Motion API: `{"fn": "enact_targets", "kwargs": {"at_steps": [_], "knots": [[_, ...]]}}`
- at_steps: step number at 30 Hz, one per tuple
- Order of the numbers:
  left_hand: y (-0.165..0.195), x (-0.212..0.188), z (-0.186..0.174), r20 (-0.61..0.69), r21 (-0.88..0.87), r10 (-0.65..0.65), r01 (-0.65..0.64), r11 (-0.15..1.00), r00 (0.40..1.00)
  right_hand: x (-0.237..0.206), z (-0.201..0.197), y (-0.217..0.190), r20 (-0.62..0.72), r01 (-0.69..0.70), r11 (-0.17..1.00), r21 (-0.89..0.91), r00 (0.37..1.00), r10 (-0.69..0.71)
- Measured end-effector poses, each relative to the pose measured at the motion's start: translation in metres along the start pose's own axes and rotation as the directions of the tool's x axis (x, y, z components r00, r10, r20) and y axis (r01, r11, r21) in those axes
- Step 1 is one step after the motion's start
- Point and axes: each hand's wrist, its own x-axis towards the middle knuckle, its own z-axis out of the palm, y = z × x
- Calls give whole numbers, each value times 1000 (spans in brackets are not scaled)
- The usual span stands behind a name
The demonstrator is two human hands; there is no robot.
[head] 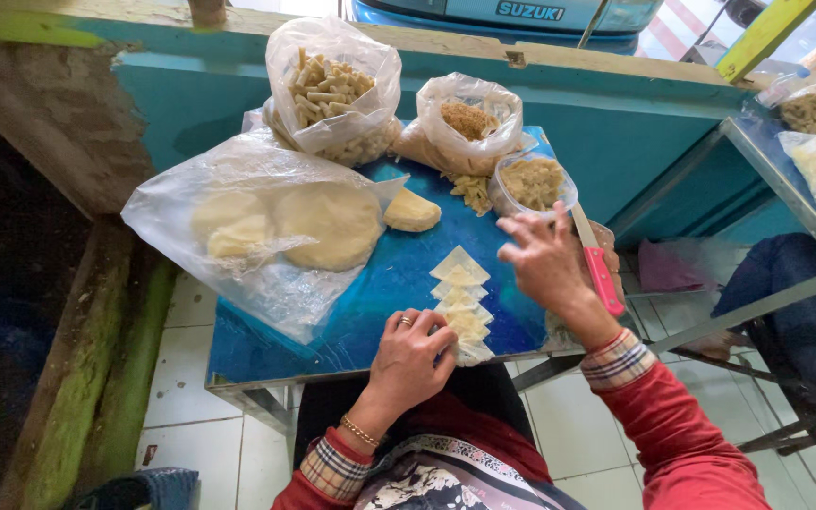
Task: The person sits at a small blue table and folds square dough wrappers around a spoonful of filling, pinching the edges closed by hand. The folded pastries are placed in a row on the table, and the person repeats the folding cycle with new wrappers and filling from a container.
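Left hand clenched, half hiding dough squares; right hand released, empty.

Table top: glossy blue
Dough sheets: pale yellow
Dough rounds in clear bag: cream
Knife handle: pink-red
Sleeves: red, with plaid cuffs in cream, red and dark lines
Bracelet: gold
Wall: turquoise
Floor tiles: white
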Motion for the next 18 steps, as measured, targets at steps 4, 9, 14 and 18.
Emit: {"fn": "enact_targets", "kwargs": {"at_steps": [4,9,14,18], "knots": [[0,0,-2,-7,-4,8,-8,1000,1000,10,6,40,-151,-231,973,6,961,229],[0,3,-3,1,-9,16,-16,1000,1000,6,3,30,-88,-350,935,-49,934,345],[0,-2,-1,24,-21,-3,4,1000,1000,-41,-26,-55,50,47,965,256,997,-62],[-2,-6,1,-16,18,30,-30,999,999,-72,-53,-84,118,182,927,328,966,-231]]}}
